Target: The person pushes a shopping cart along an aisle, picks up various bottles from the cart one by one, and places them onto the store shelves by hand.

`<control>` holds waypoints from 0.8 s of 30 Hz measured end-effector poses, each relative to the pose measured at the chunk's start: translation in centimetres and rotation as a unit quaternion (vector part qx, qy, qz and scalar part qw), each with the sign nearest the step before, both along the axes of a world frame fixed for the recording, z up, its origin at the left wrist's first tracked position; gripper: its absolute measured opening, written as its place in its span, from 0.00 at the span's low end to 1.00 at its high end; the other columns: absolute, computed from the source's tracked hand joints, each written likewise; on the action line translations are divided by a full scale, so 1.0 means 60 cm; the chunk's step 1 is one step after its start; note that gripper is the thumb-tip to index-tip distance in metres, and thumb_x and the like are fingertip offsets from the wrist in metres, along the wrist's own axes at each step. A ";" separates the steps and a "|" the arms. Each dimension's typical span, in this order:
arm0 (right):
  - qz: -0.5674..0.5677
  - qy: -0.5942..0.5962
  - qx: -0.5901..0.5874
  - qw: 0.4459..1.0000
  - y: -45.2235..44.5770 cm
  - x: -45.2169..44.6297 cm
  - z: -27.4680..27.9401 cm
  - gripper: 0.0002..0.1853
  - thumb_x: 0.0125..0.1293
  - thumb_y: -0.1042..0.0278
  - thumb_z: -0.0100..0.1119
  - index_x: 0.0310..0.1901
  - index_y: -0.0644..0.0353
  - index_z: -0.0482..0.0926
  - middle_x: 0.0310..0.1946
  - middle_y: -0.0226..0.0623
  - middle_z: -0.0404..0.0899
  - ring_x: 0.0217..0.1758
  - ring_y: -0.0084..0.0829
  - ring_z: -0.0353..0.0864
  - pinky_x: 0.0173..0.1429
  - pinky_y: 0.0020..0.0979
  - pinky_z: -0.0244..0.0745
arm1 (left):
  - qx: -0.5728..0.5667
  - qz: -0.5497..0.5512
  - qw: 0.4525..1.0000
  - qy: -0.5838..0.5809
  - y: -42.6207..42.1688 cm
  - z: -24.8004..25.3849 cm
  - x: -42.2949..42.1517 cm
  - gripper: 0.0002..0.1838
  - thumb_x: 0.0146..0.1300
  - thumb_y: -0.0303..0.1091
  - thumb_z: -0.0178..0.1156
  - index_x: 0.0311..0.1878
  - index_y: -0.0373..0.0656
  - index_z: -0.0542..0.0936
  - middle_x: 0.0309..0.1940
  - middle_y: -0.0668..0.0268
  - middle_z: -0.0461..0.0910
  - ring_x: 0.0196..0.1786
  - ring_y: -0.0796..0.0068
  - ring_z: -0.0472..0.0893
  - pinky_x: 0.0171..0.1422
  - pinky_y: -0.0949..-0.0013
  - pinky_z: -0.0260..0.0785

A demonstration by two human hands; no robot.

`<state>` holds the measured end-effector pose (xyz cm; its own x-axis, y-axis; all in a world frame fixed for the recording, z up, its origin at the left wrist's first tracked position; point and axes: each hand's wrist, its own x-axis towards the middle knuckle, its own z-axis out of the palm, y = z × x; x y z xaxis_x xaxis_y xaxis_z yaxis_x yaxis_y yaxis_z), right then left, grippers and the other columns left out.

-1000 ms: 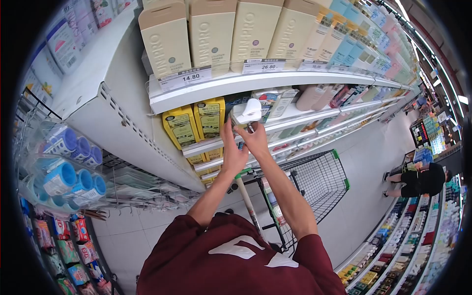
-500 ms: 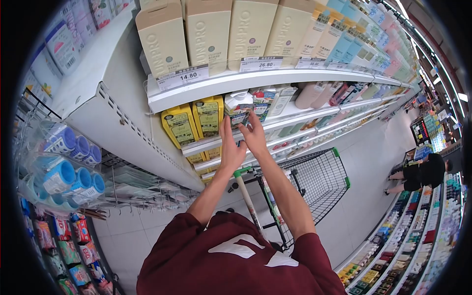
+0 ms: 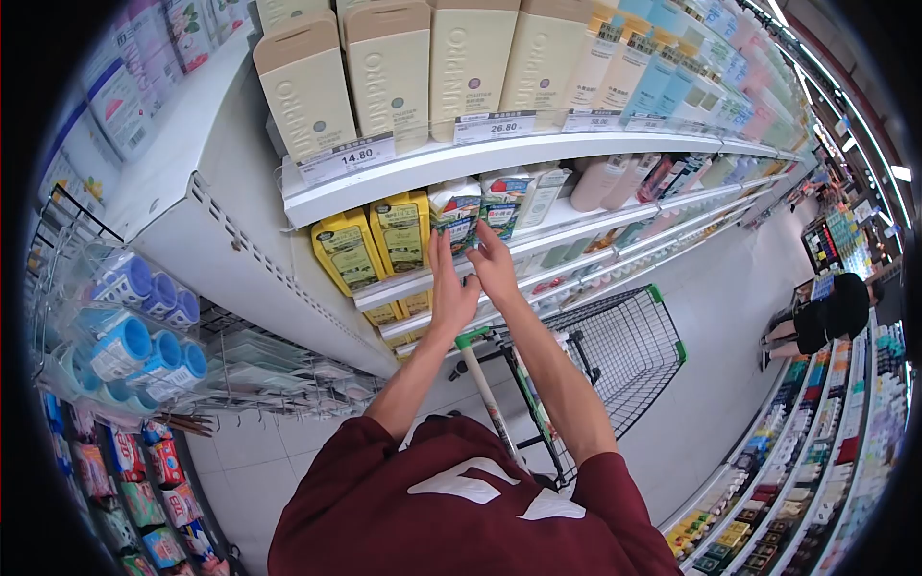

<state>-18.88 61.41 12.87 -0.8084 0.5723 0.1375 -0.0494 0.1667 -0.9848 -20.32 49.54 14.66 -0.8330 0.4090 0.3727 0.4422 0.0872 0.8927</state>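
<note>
On the middle shelf stands a white-topped bottle (image 3: 453,204) with a red, green and blue label, beside a similar white-topped bottle (image 3: 501,197). My left hand (image 3: 451,293) is at the front of the first bottle, fingers stretched upward over the lower part of its label. Close by, my right hand (image 3: 494,267) has its fingers extended toward the gap between the two bottles. Neither hand is wrapped round anything; whether the fingertips touch the bottles I cannot tell. Yellow packs (image 3: 400,233) stand just left of the bottles.
Above is a shelf with cream bottles (image 3: 389,82) and price tags (image 3: 495,127). A shopping cart (image 3: 624,355) stands below my right arm. Blue cups (image 3: 120,346) hang at the left. A person in black (image 3: 834,315) is in the aisle at the right.
The first bottle has gone from tilted out between my hands to upright on the shelf. My hands stay near its front, fingers no longer around it. The view has shifted slightly.
</note>
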 end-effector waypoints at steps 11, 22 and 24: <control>0.010 0.036 0.010 0.999 0.008 -0.012 -0.013 0.37 0.63 0.75 0.61 0.73 0.72 0.61 0.71 0.58 0.67 0.75 0.48 0.67 0.76 0.38 0.63 | -0.036 -0.011 0.999 0.019 0.003 -0.004 -0.012 0.43 0.57 0.20 0.57 0.77 0.33 0.53 0.79 0.41 0.44 0.82 0.41 0.47 0.83 0.53 0.49; -0.008 0.020 0.005 1.000 -0.005 0.049 -0.007 0.31 0.62 0.77 0.59 0.69 0.64 0.68 0.67 0.51 0.72 0.74 0.44 0.70 0.75 0.38 0.65 | -0.016 -0.005 0.999 0.047 -0.018 -0.007 0.020 0.39 0.55 0.17 0.56 0.73 0.35 0.60 0.76 0.44 0.52 0.79 0.40 0.55 0.79 0.51 0.54; -0.068 0.032 0.027 0.997 -0.023 0.104 -0.027 0.24 0.62 0.75 0.59 0.62 0.60 0.75 0.62 0.46 0.76 0.68 0.44 0.75 0.71 0.38 0.68 | -0.012 0.002 0.993 0.116 -0.024 -0.028 0.042 0.35 0.52 0.16 0.57 0.68 0.35 0.66 0.69 0.43 0.62 0.73 0.39 0.64 0.76 0.49 0.58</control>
